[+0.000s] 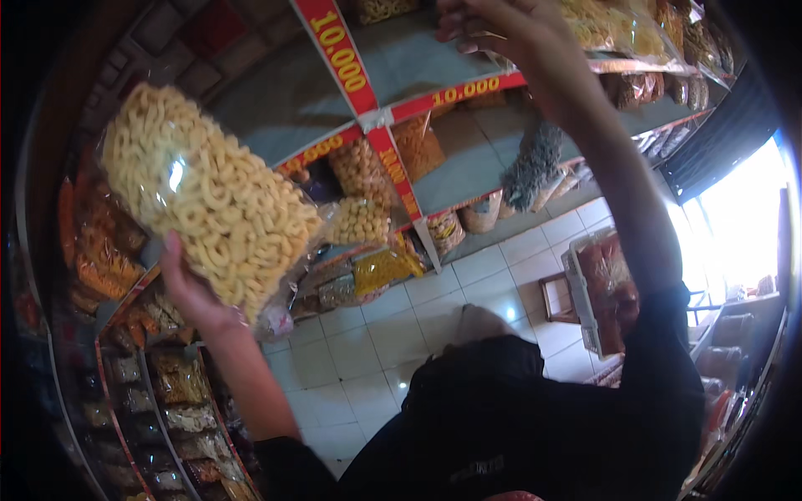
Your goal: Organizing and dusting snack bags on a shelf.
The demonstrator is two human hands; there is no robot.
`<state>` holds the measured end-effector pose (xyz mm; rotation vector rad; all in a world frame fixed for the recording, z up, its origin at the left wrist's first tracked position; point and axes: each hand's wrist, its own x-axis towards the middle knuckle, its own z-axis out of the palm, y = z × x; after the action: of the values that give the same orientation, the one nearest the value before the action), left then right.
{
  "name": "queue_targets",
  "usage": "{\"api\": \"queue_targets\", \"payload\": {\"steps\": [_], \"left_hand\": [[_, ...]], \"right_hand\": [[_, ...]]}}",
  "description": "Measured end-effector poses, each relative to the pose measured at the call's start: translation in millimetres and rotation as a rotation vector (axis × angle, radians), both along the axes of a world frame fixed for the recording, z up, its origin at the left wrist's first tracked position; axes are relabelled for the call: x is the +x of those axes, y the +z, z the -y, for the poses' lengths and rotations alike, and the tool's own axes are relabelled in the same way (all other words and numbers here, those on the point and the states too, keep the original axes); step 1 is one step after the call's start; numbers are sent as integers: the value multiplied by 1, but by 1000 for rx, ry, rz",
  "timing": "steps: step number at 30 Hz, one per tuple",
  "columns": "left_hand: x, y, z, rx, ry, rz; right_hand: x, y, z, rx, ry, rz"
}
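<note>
My left hand [197, 294] supports a large clear plastic bag of pale yellow, curled ring snacks [213, 200] from below, thumb against its near side. The bag is tilted and stands out in front of the left-hand shelves. My right hand [495, 25] is raised at the top edge of the view, over the upper shelf, its fingers bent and partly cut off. A grey fluffy duster [532, 166] hangs just below my right forearm. Its handle is hidden, so I cannot tell whether my right hand grips it.
Red shelf-edge strips [467, 91] with printed numbers meet at a corner post [376, 119]. Bagged snacks [360, 222] fill parts of the shelves, including the left racks [188, 416]. A plastic crate [586, 307] stands at right above the white tiled floor [376, 338], near a bright opening.
</note>
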<state>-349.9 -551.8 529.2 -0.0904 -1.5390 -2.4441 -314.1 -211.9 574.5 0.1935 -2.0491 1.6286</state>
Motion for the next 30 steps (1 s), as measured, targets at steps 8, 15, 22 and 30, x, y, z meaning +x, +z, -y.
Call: {"api": "queue_targets", "payload": {"steps": [8,15,22,30], "left_hand": [[-144,50,-79,-161,-398,-44],[-205,65,-148,-78,-252,-95],[-231,36,-238,45,-402,-45],[-257,17,-245,-621,-385,-685]], "right_hand": [[-83,45,-47,-121,276,356],[-120,71,-63,483,445,328],[-218,25,-78,144,461,335],[-216,45,-99,702,11,278]]}}
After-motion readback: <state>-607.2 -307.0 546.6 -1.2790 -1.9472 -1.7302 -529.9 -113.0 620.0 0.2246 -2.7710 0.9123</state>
